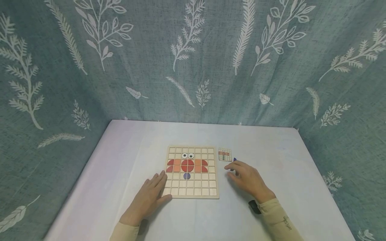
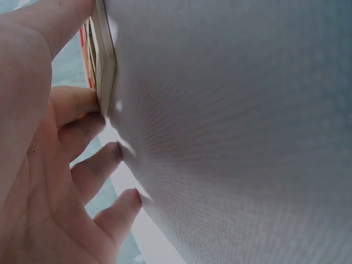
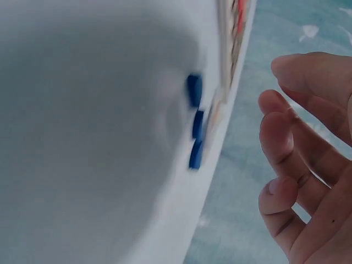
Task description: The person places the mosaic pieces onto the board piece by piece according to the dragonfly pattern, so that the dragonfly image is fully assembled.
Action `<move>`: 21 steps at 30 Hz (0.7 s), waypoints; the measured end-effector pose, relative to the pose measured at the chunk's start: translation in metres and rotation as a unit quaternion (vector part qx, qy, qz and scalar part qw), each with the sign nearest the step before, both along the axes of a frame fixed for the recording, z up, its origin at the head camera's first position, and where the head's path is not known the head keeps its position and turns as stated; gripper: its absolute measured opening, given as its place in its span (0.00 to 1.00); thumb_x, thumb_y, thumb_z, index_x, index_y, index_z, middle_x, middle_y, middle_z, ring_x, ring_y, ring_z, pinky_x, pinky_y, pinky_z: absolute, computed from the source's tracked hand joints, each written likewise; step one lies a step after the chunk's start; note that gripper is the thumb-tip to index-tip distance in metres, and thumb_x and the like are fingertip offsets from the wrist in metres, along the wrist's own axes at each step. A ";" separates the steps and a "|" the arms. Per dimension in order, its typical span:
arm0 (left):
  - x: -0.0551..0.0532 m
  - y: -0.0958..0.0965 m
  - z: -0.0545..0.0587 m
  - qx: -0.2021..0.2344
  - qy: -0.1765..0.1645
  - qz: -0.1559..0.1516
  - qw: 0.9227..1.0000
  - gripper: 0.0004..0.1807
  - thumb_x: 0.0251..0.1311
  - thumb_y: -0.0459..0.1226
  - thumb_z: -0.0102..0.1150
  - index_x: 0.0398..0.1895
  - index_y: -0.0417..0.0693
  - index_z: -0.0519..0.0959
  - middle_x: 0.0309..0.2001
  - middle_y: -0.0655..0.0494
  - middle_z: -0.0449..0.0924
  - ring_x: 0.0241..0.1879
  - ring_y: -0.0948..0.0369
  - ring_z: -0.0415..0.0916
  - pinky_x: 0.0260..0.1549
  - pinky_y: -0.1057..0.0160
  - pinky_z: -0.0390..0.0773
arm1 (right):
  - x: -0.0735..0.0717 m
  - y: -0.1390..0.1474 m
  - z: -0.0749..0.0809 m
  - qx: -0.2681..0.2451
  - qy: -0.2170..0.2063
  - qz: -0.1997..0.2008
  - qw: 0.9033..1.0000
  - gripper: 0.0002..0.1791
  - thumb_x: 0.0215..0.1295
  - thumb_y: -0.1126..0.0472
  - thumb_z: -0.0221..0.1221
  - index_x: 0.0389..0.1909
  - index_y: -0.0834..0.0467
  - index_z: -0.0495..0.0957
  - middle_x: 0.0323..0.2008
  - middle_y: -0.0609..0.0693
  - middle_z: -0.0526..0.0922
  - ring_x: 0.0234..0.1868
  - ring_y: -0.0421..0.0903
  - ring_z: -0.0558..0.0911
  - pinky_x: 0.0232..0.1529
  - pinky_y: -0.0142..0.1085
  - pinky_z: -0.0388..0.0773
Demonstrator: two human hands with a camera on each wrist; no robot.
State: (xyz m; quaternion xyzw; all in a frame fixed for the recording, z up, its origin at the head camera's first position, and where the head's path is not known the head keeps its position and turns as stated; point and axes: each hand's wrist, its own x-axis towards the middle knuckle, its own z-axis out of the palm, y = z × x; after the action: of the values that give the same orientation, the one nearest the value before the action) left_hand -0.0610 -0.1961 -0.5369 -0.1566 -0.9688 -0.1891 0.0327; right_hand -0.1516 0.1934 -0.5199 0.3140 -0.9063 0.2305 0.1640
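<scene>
A square wooden grid board (image 1: 190,197) lies on the table in the head view, with red, orange and blue pieces and two white eye pieces (image 1: 191,156) in its cells. My left hand (image 1: 147,199) rests at its lower left corner, fingers extended along the edge, thumb at the near side. To the right of the board, my right hand (image 1: 247,176) hovers with bent, parted fingers and nothing visible between them. Three small blue pieces (image 3: 196,125) lie on the table in the right wrist view; in the head view, that hand partly hides the blue pieces (image 1: 235,159).
A small pattern card (image 1: 224,154) lies beside the board's upper right corner. The white table (image 1: 144,140) is bordered at the back and both sides by a blue-green curtain (image 1: 150,93) with white leaf prints.
</scene>
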 end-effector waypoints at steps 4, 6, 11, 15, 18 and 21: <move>0.000 0.000 0.000 0.000 -0.003 0.000 1.000 0.43 0.65 0.54 0.63 0.75 0.37 0.64 0.76 0.42 0.61 0.73 0.40 0.60 0.68 0.34 0.61 | 0.003 0.014 -0.003 0.001 -0.027 -0.019 0.999 0.13 0.57 0.63 0.73 0.44 0.50 0.87 0.39 0.42 0.85 0.30 0.37 0.77 0.28 0.31 0.78; 0.000 0.000 0.000 0.001 -0.008 0.000 1.000 0.43 0.65 0.54 0.63 0.75 0.37 0.64 0.76 0.42 0.61 0.73 0.40 0.60 0.68 0.34 0.61 | 0.004 0.018 -0.003 0.007 -0.038 -0.024 0.999 0.13 0.57 0.63 0.73 0.44 0.50 0.87 0.39 0.42 0.85 0.30 0.36 0.77 0.29 0.32 0.78; -0.001 0.000 0.001 0.003 -0.016 -0.002 1.000 0.44 0.66 0.54 0.63 0.75 0.37 0.63 0.76 0.42 0.60 0.73 0.40 0.59 0.69 0.34 0.60 | 0.004 0.022 -0.004 0.029 -0.061 -0.022 0.997 0.14 0.56 0.64 0.73 0.44 0.51 0.87 0.41 0.42 0.86 0.31 0.36 0.78 0.30 0.31 0.79; -0.001 0.000 0.000 0.003 -0.016 -0.003 1.000 0.43 0.66 0.54 0.62 0.75 0.37 0.63 0.76 0.42 0.60 0.73 0.40 0.59 0.69 0.34 0.60 | 0.004 0.022 -0.006 0.051 -0.075 -0.018 0.996 0.15 0.55 0.64 0.74 0.44 0.51 0.87 0.43 0.44 0.86 0.31 0.36 0.79 0.31 0.31 0.80; -0.001 0.000 0.000 0.001 -0.015 -0.004 1.000 0.43 0.66 0.54 0.62 0.75 0.37 0.63 0.76 0.42 0.60 0.73 0.40 0.59 0.69 0.34 0.61 | 0.003 0.021 -0.007 0.065 -0.086 -0.020 0.994 0.14 0.56 0.62 0.74 0.44 0.51 0.87 0.43 0.44 0.86 0.32 0.36 0.80 0.33 0.32 0.81; -0.001 0.000 0.001 -0.001 -0.015 -0.003 1.000 0.43 0.66 0.55 0.62 0.75 0.37 0.63 0.76 0.42 0.60 0.73 0.40 0.59 0.69 0.34 0.61 | 0.002 0.020 -0.007 0.075 -0.100 -0.024 0.992 0.13 0.57 0.61 0.74 0.44 0.50 0.87 0.43 0.44 0.86 0.32 0.35 0.79 0.33 0.32 0.81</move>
State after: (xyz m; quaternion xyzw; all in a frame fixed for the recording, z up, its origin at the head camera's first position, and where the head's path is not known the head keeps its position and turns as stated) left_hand -0.0621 -0.1964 -0.5362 -0.1571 -0.9689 -0.1902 0.0175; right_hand -0.1500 0.2138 -0.5271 0.2786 -0.9403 0.1880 0.0536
